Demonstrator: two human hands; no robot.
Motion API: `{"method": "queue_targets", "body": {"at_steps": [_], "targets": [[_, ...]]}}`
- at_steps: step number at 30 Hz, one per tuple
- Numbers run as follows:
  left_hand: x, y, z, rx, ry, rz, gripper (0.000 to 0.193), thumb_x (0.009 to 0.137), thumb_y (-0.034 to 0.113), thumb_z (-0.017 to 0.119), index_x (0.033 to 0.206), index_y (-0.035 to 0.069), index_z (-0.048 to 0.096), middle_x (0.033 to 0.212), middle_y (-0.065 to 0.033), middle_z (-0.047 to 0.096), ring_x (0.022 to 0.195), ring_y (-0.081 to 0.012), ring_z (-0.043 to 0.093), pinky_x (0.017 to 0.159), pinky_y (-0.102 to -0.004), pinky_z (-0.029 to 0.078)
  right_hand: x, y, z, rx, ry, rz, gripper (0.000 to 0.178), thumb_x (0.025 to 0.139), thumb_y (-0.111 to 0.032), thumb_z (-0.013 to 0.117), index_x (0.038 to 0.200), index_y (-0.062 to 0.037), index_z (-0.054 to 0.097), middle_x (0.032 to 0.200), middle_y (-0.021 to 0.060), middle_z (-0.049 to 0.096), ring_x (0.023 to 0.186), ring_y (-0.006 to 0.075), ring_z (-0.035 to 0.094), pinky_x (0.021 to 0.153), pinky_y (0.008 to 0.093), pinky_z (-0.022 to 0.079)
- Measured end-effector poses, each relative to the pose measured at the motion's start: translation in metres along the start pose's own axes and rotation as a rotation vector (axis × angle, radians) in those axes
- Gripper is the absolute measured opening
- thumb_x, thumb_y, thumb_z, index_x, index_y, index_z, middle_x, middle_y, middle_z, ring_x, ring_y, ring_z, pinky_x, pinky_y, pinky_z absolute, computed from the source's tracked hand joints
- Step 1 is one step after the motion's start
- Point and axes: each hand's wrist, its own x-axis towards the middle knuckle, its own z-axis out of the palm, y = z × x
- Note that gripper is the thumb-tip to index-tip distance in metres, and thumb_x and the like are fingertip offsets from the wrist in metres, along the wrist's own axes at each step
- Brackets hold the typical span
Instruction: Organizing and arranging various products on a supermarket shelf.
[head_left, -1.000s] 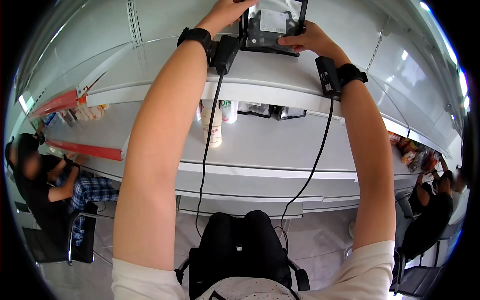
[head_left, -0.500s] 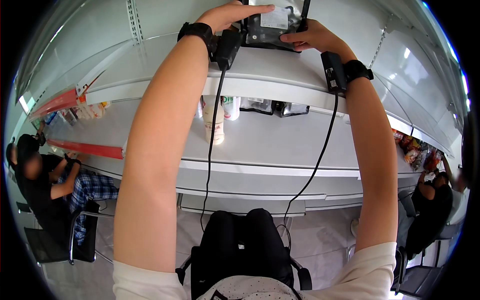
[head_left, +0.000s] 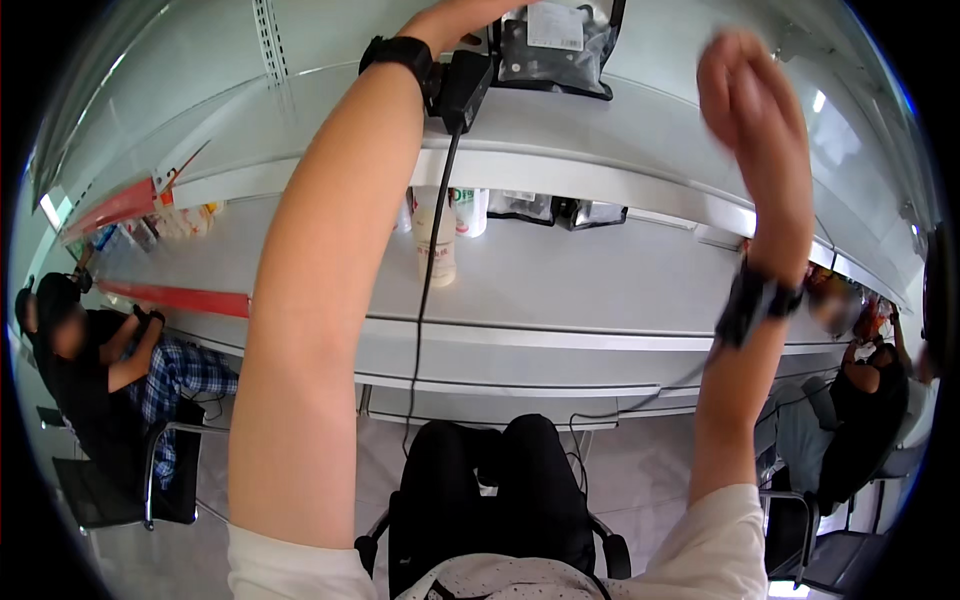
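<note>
A clear-fronted black bag (head_left: 545,62) with a white label stands on the top shelf, its upper end cut off by the picture's edge. At its upper left is my left hand (head_left: 462,20), a finger stretched out toward the bag's top; the fingertips lie outside the picture. Whether it touches the bag is hidden. My right hand (head_left: 752,95) is raised to the right, well apart from the bag. Motion smears its fingers, and nothing shows in it. Each wrist wears a black strap; a black box sits at the left one.
On the shelf below stand a pale bottle (head_left: 436,245), a white-and-green container (head_left: 470,212) and more black bags (head_left: 597,214). A black cable (head_left: 425,300) hangs from my left wrist. People sit at shelves to the left (head_left: 110,360) and right (head_left: 860,400).
My right hand has left the bag and swung right and toward me, its cable swinging along. The left hand has shifted slightly up and right; the bag sits slightly higher in view.
</note>
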Motion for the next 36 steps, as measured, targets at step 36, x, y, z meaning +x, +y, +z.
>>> {"method": "queue_targets", "body": {"at_steps": [36], "targets": [[0.028, 0.0, -0.012, -0.04, 0.251, 0.035, 0.101, 0.085, 0.082, 0.038, 0.15, 0.005, 0.04, 0.151, -0.0201, 0.042, 0.136, -0.0367, 0.04, 0.104, -0.0527, 0.037, -0.133, 0.304, 0.01, -0.096, 0.304, 0.955, 0.078, 0.069, -0.039, 0.088, 0.128, 0.0015, 0.057, 0.119, 0.0139, 0.063, 0.116, 0.0258, 0.054, 0.1, 0.0383, 0.041]]}}
